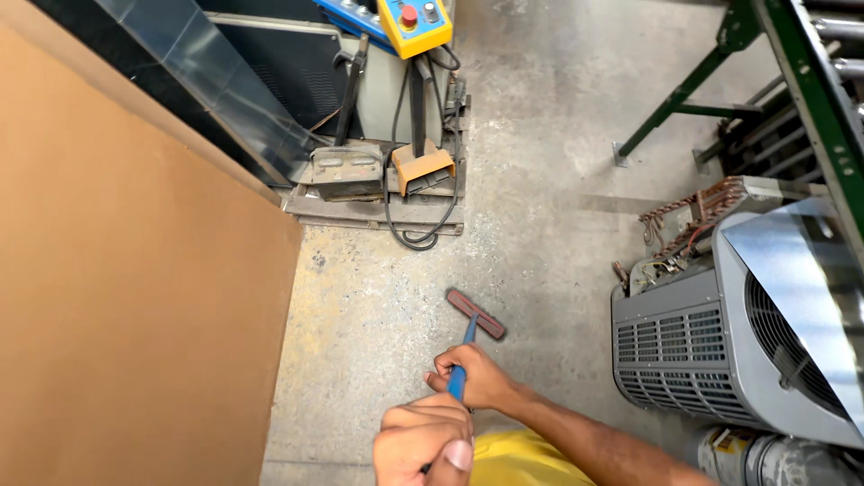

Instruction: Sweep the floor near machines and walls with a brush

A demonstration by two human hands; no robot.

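Both my hands hold one long tool with a blue handle and a flat reddish-brown crossbar head. The head points away from me, over the concrete floor. My right hand wraps the handle further forward, its arm coming in from the lower right. My left hand is a fist around the handle's near end, at the bottom edge of the view. A yellow garment shows just below my hands.
A large brown cardboard sheet fills the left. Ahead stand a grey foot pedal, an orange foot pedal, black cables and a yellow control box. A grey fan unit and a green metal frame are on the right.
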